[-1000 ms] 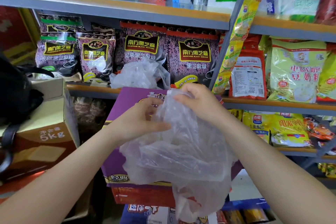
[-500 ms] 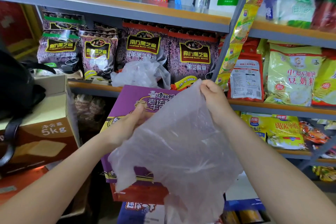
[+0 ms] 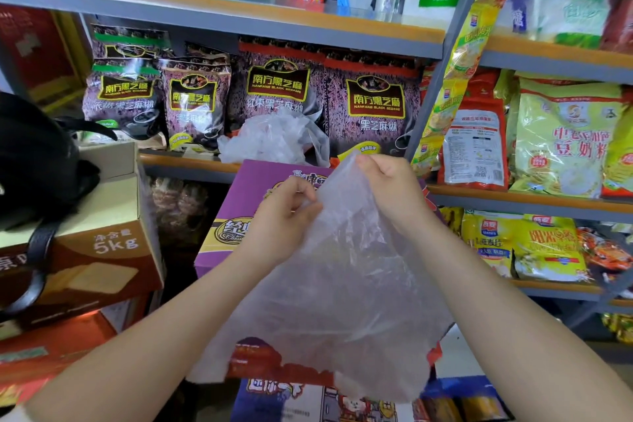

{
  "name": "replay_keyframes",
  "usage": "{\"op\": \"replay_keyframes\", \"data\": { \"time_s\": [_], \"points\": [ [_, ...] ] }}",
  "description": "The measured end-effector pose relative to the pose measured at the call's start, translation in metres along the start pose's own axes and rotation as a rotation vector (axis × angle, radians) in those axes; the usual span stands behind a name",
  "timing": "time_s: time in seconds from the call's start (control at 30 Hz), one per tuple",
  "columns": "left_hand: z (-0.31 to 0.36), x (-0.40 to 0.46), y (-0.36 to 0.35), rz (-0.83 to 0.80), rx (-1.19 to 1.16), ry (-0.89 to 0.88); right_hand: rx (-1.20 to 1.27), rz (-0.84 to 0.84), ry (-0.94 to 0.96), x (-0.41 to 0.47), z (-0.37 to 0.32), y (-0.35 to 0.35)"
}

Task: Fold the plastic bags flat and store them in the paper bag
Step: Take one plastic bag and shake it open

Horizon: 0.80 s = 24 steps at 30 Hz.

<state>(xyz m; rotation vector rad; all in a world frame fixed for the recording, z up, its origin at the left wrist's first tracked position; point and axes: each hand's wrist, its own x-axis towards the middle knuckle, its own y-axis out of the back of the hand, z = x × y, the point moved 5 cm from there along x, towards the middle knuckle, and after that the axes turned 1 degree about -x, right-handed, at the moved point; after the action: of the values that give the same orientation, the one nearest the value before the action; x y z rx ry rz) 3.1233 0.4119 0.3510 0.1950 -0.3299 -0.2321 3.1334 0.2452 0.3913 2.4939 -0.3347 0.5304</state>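
Up close in the head view, both hands hold a clear plastic bag (image 3: 342, 284) in the air before the shop shelves (image 3: 219, 15). The right hand (image 3: 390, 188) pinches the bag's top corner with curled fingers, and the left hand (image 3: 284, 216) pinches its upper left edge between thumb and fingertips. The sheet hangs down between the forearms, spread fairly flat and a little wrinkled. Behind it stands a purple carton (image 3: 246, 202), partly covered by the bag. On the shelf above the carton lies a crumpled heap of clear plastic bags (image 3: 274, 140), just in front of dark sesame packets (image 3: 277, 92). At left a brown 5kg box (image 3: 102, 250) carries a black bag (image 3: 34, 161).
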Motion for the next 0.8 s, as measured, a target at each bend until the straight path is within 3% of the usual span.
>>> {"op": "replay_keyframes", "data": {
  "time_s": [0.07, 0.17, 0.27, 0.33, 0.37, 0.43, 0.53, 0.63, 0.8],
  "points": [
    [-0.005, 0.0, 0.01, 0.077, -0.018, 0.005, 0.05, -0.036, -0.113, -0.001, 0.006, -0.001],
    [-0.016, 0.001, 0.028, 0.215, -0.025, 0.039, 0.035, -0.33, -0.322, -0.009, 0.021, -0.004],
    [-0.028, 0.001, 0.046, 0.304, 0.067, 0.114, -0.194, -0.531, -0.265, -0.015, 0.039, 0.003],
    [-0.034, 0.002, 0.048, 0.241, 0.261, 0.131, -0.253, -0.495, -0.229, -0.014, 0.045, 0.011],
    [-0.032, 0.004, 0.049, 0.236, 0.45, 0.057, -0.272, -0.469, -0.197, -0.013, 0.044, 0.012],
    [-0.017, 0.008, 0.041, 0.223, 0.756, -0.255, -0.32, -0.462, -0.1, -0.011, 0.033, 0.01],
    [0.012, 0.021, 0.012, 0.021, 0.929, -0.639, -0.418, -0.531, 0.048, -0.008, 0.008, 0.0],
    [0.032, 0.033, -0.006, -0.173, 0.997, -0.62, -0.45, -0.529, 0.153, -0.007, -0.014, 0.001],
    [0.01, 0.044, -0.001, -0.238, 0.927, -0.406, -0.477, -0.445, 0.004, -0.005, 0.009, 0.025]
  ]
}}
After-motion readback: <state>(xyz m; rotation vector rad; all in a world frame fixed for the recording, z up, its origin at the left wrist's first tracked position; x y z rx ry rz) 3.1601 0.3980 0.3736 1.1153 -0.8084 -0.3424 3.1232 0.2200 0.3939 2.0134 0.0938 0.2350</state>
